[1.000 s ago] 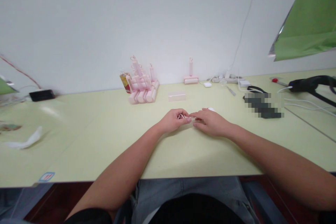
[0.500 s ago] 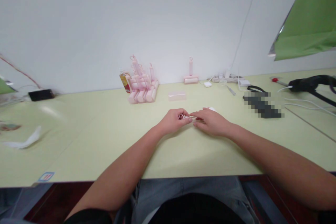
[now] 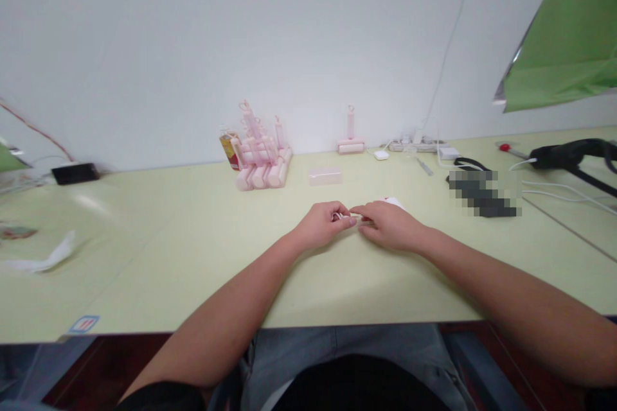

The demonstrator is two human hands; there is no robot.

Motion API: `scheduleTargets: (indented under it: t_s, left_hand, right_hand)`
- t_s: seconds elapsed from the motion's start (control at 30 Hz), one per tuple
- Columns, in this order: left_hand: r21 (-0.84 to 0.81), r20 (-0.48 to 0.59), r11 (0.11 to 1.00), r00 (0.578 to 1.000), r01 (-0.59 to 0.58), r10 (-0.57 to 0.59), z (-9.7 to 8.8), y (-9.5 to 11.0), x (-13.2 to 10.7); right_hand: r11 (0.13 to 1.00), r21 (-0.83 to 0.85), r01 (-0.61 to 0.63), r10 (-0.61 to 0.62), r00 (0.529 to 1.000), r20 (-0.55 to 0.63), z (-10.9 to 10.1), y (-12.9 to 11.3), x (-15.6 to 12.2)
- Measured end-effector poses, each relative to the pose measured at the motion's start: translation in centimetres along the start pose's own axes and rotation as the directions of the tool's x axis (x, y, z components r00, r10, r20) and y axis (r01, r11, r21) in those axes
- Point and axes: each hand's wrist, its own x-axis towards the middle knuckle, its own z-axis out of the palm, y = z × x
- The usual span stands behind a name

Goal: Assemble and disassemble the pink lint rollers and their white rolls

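Note:
Both hands rest together on the pale green table (image 3: 193, 257), a little beyond its middle. My left hand (image 3: 322, 225) is closed, pinching a small pink and white piece (image 3: 343, 216) between thumb and fingers. My right hand (image 3: 391, 226) is closed on the other end of the same piece, fingertips meeting the left hand's. A white and pink part (image 3: 393, 202) shows just behind the right hand. What the piece is stays mostly hidden by the fingers.
A pile of pink rollers (image 3: 263, 157) and a small bottle (image 3: 230, 150) stand by the wall, with a pink box (image 3: 324, 175) and an upright pink roller (image 3: 350, 135) nearby. Cables, a power strip (image 3: 418, 144) and a black tool (image 3: 569, 154) lie at the right. White scrap (image 3: 41, 260) lies left.
Both hands have shifted slightly to the right and a little nearer, still pinched together on the small piece.

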Motion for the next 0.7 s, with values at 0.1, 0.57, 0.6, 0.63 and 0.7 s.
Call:
scheduleTargets:
  t_s: [0.1,0.57,0.6,0.63,0.7]
  left_hand:
    - [0.004,-0.003,1.000,1.000,-0.004,0.004,0.06,-0.02,-0.04]
    - [0.025,0.007,0.999,1.000,-0.029,0.029,0.27,0.19,-0.08]
    - [0.026,0.010,0.999,1.000,-0.029,0.029,0.25,0.25,-0.10]
    - [0.029,0.014,0.999,0.999,-0.031,0.030,0.23,0.31,-0.12]
    - [0.041,0.023,0.999,0.999,-0.033,0.032,0.21,0.38,-0.16]
  right_hand:
    - [1.000,0.006,0.010,-0.010,1.000,-0.009,0.10,0.15,0.00]
    - [1.000,0.008,-0.017,0.017,1.000,-0.006,-0.07,0.07,-0.03]
    - [1.000,0.005,-0.018,0.018,1.000,-0.006,-0.10,0.04,-0.03]
    - [1.000,0.000,-0.019,0.019,1.000,-0.005,-0.12,0.01,-0.04]
    - [1.000,-0.007,-0.025,0.025,1.000,0.002,-0.11,0.00,-0.05]
